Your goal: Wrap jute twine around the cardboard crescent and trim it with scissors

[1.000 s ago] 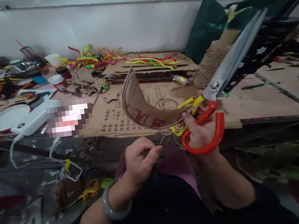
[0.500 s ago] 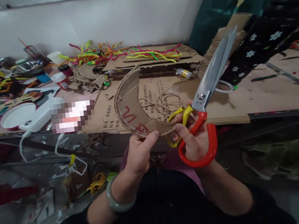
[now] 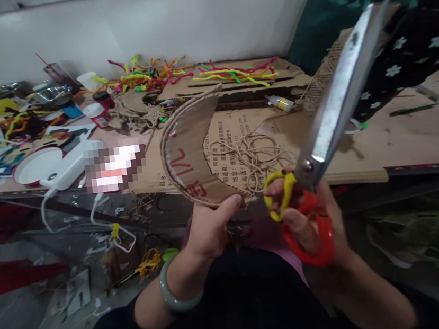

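My left hand pinches the lower end of a cardboard crescent, thumb on top. Twine runs along the crescent's outer edge, and red print marks its face. My right hand is closed around the scissors, with fingers in the yellow and red handles. The blades point up and to the right and look nearly closed. Apart from the crescent, the scissors are to its right. Loose twine lies on the printed cardboard behind both hands.
A twine spool and a small glue bottle are at the back right. Colourful pipe cleaners lie at the back. On the left are a white power bank, a round lid and paint jars.
My right hand has moved right, away from the crescent, with the scissors. The crescent, in my left hand, is turned a little and shows more of its face. The view has shifted slightly.
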The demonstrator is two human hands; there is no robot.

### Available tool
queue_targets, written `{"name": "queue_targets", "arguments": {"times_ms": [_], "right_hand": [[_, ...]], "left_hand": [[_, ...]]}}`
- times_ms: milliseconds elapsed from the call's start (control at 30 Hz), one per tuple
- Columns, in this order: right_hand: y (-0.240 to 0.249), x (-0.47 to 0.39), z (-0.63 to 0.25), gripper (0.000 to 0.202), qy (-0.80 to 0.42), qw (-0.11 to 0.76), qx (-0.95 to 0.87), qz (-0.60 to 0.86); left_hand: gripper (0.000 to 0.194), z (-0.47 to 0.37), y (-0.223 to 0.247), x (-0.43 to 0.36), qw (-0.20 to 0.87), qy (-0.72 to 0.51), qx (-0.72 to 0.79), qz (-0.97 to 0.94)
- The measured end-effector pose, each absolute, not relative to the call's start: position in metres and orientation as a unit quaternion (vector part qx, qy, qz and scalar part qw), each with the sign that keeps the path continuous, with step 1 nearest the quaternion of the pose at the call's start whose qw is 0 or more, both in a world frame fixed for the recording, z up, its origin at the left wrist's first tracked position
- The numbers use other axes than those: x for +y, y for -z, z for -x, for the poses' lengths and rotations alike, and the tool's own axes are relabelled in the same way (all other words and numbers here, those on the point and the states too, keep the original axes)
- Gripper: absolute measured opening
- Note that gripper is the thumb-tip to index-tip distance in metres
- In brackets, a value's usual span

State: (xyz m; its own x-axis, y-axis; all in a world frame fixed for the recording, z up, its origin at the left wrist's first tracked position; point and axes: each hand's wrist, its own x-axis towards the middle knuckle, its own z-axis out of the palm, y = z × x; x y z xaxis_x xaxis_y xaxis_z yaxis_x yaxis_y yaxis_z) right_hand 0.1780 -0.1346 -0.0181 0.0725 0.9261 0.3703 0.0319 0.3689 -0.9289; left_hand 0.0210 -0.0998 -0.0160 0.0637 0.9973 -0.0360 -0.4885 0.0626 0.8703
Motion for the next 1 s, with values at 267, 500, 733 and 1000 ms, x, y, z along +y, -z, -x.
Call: {"name": "queue_targets", "arguments": {"times_ms": [267,500,733,1000], "right_hand": [[0.000,-0.154,-0.249,0.059,-0.260,0.318,-0.746,0.524],[-0.016,-0.157,-0.259,0.050,-0.200,0.230,-0.800,0.517],[-0.010,-0.155,-0.263,0.056,-0.188,0.218,-0.809,0.512],[-0.013,-0.161,-0.262,0.049,-0.221,0.205,-0.805,0.511]], "left_hand": [[0.019,-0.004,0.007,-0.096,0.617,-0.584,0.380,-0.365],[0.018,0.000,0.005,-0.095,0.613,-0.597,0.349,-0.382],[0.011,0.004,0.005,-0.096,0.629,-0.592,0.287,-0.415],[0.019,0.007,0.009,-0.096,0.617,-0.591,0.291,-0.430]]}}
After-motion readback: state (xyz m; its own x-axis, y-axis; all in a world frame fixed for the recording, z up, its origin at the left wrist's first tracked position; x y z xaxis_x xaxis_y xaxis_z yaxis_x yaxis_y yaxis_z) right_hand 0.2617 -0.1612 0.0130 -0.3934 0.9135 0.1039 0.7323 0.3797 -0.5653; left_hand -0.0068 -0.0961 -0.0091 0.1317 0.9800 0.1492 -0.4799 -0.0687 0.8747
